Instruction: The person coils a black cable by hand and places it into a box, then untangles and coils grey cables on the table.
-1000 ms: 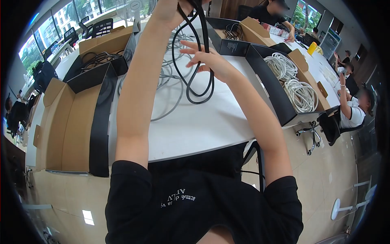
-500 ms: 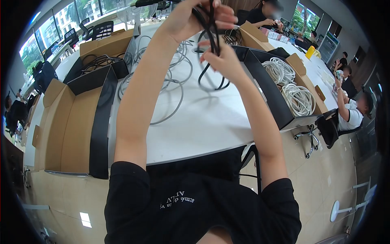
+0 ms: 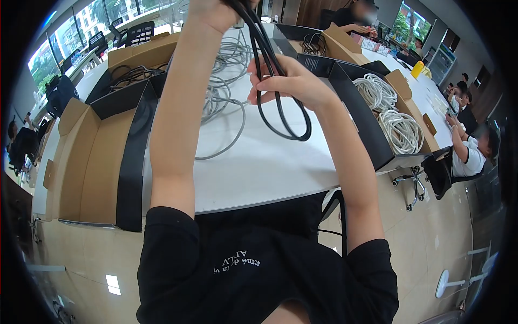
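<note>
Head view: above the white table [image 3: 259, 178], my feed shows the left hand [image 3: 212, 15] clamped on the black cable [image 3: 263, 43], seemingly so its loops hang down; the right hand [image 3: 294, 81] curls round them, probably keeping strands gathered. Grey cables [image 3: 231, 55] lie loose on the table.

Four boxes [image 3: 132, 162]: one each at nine, ten, one and two o'clock. Two white cable coils [image 3: 399, 132] at two, one black cable bundle [image 3: 258, 34] at twelve.
</note>
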